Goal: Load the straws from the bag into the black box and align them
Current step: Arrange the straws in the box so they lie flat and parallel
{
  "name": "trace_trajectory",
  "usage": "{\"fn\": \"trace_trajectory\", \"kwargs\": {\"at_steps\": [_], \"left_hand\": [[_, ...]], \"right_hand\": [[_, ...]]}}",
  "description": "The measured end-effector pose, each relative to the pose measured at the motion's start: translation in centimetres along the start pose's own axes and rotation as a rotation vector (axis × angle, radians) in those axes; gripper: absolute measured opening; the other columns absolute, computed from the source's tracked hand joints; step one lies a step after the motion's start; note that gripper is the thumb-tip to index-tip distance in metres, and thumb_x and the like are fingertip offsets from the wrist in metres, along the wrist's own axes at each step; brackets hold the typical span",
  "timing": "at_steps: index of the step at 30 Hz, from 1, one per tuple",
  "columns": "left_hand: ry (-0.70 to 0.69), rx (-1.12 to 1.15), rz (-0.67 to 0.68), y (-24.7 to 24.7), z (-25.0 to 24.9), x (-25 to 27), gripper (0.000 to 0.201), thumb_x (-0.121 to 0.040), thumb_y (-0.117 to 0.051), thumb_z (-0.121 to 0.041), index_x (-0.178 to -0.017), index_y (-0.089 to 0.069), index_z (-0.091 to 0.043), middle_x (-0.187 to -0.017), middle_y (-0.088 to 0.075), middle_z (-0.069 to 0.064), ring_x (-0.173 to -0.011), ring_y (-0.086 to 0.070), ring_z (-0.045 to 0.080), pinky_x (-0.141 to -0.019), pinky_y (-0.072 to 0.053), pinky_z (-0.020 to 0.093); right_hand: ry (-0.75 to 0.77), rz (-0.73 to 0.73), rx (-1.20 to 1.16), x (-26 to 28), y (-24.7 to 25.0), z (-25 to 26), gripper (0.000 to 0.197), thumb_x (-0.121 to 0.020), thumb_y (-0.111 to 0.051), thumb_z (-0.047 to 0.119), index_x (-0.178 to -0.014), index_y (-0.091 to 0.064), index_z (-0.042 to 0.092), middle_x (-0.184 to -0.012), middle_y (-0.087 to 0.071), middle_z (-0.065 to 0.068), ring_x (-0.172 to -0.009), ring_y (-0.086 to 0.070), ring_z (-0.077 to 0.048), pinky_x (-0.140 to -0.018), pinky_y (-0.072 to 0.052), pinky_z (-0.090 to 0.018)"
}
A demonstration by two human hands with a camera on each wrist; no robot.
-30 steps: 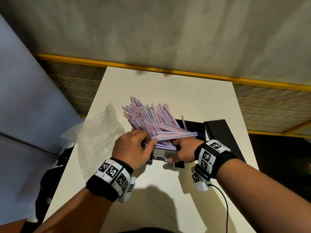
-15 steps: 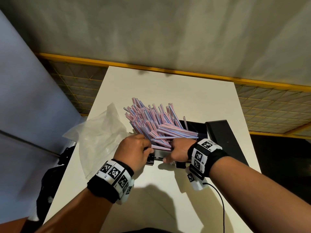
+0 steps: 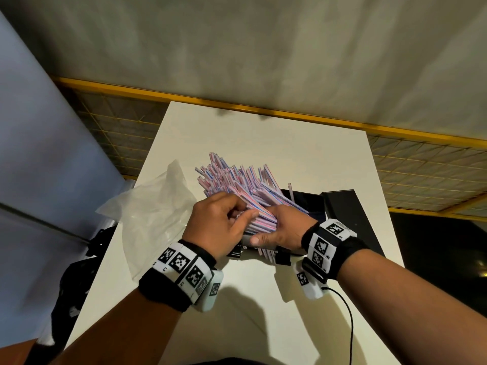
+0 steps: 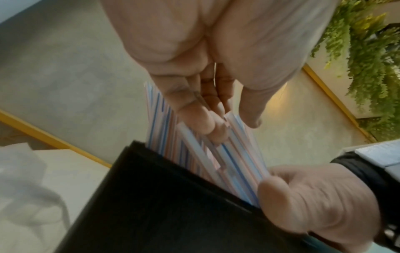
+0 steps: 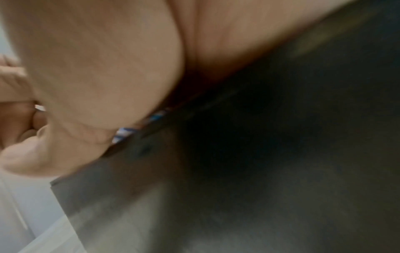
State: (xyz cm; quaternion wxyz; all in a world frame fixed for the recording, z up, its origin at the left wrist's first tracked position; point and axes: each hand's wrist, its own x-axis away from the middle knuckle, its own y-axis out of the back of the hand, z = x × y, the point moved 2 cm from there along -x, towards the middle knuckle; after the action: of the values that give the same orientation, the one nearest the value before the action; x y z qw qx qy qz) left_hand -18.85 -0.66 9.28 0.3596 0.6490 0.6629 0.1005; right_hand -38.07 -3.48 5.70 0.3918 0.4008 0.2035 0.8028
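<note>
Aligning straws point(image 3: 237, 185) in black box point(image 3: 311, 204) | L hand point(image 3: 216, 227) pinching some, R hand point(image 3: 284, 227) flat, steadying bundle | next: tap ends level

The near ends of the straws point(image 3: 237, 188) are hidden under the left hand point(image 3: 218, 227) and right hand point(image 3: 283, 227). Most of the black box point(image 3: 305, 204) beneath the straws is covered too. The right wrist view is blurred, the right hand's fingers unseen there. The tabletop point(image 3: 263, 312) is cut off at the bottom edge.
</note>
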Motion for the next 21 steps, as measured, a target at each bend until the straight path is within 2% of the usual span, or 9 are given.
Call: {"fn": "trace_trajectory", "kwargs": {"at_steps": [2, 4, 6, 10, 12, 14, 17, 19, 21], "left_hand": [[0.002, 0.014, -0.037, 0.2, -0.1, -0.1, 0.023, -0.077, -0.084, -0.031, -0.072, -0.068, -0.015, -0.069, -0.06, -0.007, -0.06, -0.054, 0.008, -0.058, -0.047, 0.019], [0.007, 0.027, -0.044, 0.2, 0.2, 0.1, 0.02, -0.075, -0.086, -0.025, -0.075, -0.069, -0.015, -0.071, -0.06, -0.007, -0.062, -0.053, 0.006, -0.06, -0.046, 0.017], [0.02, 0.015, -0.013, 0.0, 0.4, 0.5, 0.02, -0.075, -0.086, -0.023, -0.077, -0.068, -0.015, -0.071, -0.06, -0.006, -0.063, -0.052, 0.008, -0.061, -0.047, 0.022], [0.072, 0.024, -0.034, 0.6, 1.0, 0.6, 0.028, -0.077, -0.084, -0.021, -0.071, -0.057, -0.014, -0.062, -0.053, -0.005, -0.057, -0.048, 0.015, -0.054, -0.044, 0.026], [0.006, -0.024, 0.053, 0.8, 1.1, 0.6, 0.033, -0.078, -0.078, -0.031, -0.062, -0.054, -0.015, -0.054, -0.05, -0.006, -0.05, -0.045, 0.013, -0.049, -0.044, 0.029], [-0.07, -0.131, 0.207, 0.5, 1.0, 0.7, 0.034, -0.079, -0.068, -0.041, -0.057, -0.056, -0.018, -0.053, -0.05, -0.008, -0.049, -0.045, 0.011, -0.046, -0.045, 0.03], [-0.069, -0.218, 0.325, 0.0, 0.8, 1.0, 0.025, -0.078, -0.064, -0.041, -0.063, -0.066, -0.021, -0.062, -0.054, -0.009, -0.055, -0.051, 0.014, -0.05, -0.048, 0.03], [-0.044, -0.236, 0.37, -0.2, 0.8, 1.1, 0.019, -0.078, -0.065, -0.039, -0.07, -0.07, -0.022, -0.069, -0.056, -0.009, -0.062, -0.056, 0.017, -0.055, -0.049, 0.029], [-0.045, -0.276, 0.424, -0.3, 0.8, 1.0, 0.015, -0.08, -0.067, -0.037, -0.075, -0.07, -0.023, -0.075, -0.057, -0.009, -0.069, -0.058, 0.018, -0.059, -0.049, 0.03]], "right_hand": [[0.034, -0.06, -0.023, 0.1, 0.3, -0.1, 0.084, -0.06, -0.069, 0.082, -0.126, -0.062, 0.031, -0.126, -0.066, 0.01, -0.121, -0.058, -0.009, -0.102, -0.048, -0.035], [0.029, -0.109, 0.005, 0.5, 0.3, -0.1, 0.064, -0.063, -0.071, 0.078, -0.105, -0.066, 0.031, -0.096, -0.07, 0.011, -0.094, -0.065, -0.009, -0.085, -0.053, -0.03], [0.011, -0.135, 0.102, 0.9, 0.1, -0.2, 0.055, -0.065, -0.068, 0.079, -0.085, -0.058, 0.028, -0.074, -0.061, 0.009, -0.073, -0.061, -0.013, -0.068, -0.051, -0.031], [-0.022, -0.279, 0.193, 2.1, 0.4, -0.6, 0.062, -0.061, -0.073, 0.078, -0.08, -0.05, 0.024, -0.071, -0.055, 0.006, -0.064, -0.053, -0.011, -0.057, -0.045, -0.031], [-0.003, -0.334, 0.184, 2.8, 0.5, -0.6, 0.058, -0.061, -0.076, 0.073, -0.076, -0.049, 0.024, -0.07, -0.055, 0.006, -0.062, -0.052, -0.011, -0.055, -0.044, -0.03], [0.007, -0.252, 0.22, 3.1, -0.2, -0.8, 0.052, -0.069, -0.073, 0.071, -0.078, -0.059, 0.021, -0.071, -0.061, 0.004, -0.066, -0.056, -0.014, -0.06, -0.047, -0.029], [-0.02, -0.145, 0.255, 2.8, -1.4, -1.5, 0.048, -0.078, -0.066, 0.067, -0.084, -0.069, 0.019, -0.074, -0.067, 0.003, -0.072, -0.06, -0.014, -0.068, -0.05, -0.028], [-0.044, -0.162, 0.262, 2.5, -1.4, -1.7, 0.049, -0.078, -0.064, 0.066, -0.082, -0.069, 0.017, -0.073, -0.067, 0.001, -0.072, -0.061, -0.016, -0.07, -0.053, -0.032], [-0.064, -0.178, 0.267, 2.3, -1.4, -1.6, 0.045, -0.079, -0.065, 0.064, -0.079, -0.066, 0.019, -0.072, -0.065, 0.003, -0.071, -0.06, -0.017, -0.068, -0.051, -0.03]]}}
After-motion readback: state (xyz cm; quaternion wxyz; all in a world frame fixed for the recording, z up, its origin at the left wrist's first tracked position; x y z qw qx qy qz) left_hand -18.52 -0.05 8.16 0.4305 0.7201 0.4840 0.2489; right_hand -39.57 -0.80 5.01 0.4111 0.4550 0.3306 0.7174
